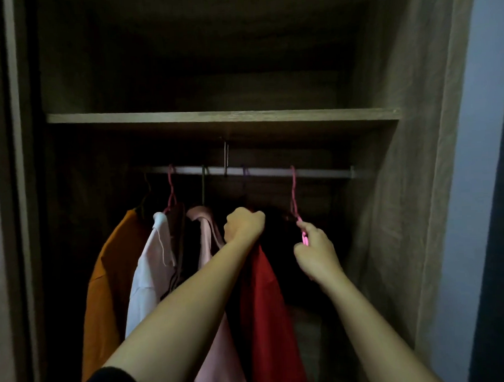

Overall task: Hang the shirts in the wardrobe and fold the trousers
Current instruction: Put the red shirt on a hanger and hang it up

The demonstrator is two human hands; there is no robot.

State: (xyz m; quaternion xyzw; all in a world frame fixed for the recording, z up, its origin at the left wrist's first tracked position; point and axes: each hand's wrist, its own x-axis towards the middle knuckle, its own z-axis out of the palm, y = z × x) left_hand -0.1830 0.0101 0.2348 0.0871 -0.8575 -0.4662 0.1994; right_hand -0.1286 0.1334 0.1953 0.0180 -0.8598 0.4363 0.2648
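Note:
Inside the dim wardrobe a metal rail (316, 172) carries several hangers. From left to right hang an orange shirt (104, 284), a white shirt (147, 276), a pale pink shirt (214, 351) and a red shirt (268, 320). My left hand (243, 224) is closed around the top of the red shirt at its hanger. My right hand (317, 253) pinches the lower part of a pink hanger (294, 194) whose hook sits on the rail. What hangs from that pink hanger is lost in the dark.
A wooden shelf (221, 117) runs just above the rail, held by a metal bracket (226, 158). The wardrobe's right side wall (411, 155) stands close to my right hand. The rail section right of the pink hanger carries nothing.

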